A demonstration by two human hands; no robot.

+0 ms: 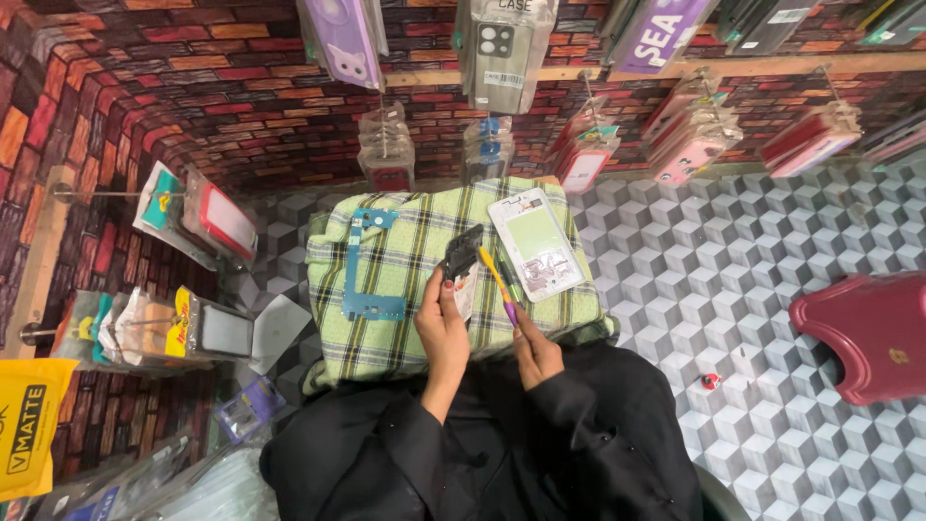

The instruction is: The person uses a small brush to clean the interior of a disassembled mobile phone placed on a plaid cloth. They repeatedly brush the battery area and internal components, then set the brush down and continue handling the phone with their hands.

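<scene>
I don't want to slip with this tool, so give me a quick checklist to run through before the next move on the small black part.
1. Left hand grips the small black phone part: ok, pinched and raised above the cloth.
2. Right hand holds the yellow and purple screwdriver: ok.
3. Tip seated on the part: cannot tell, too small to see.
4. Green checked cloth lies under the work: ok.
5. Opened white phone body out of the way: ok, beside the hands on the cloth.
6. Blue L-shaped circuit board clear of the hands: ok, off to the left.
</scene>
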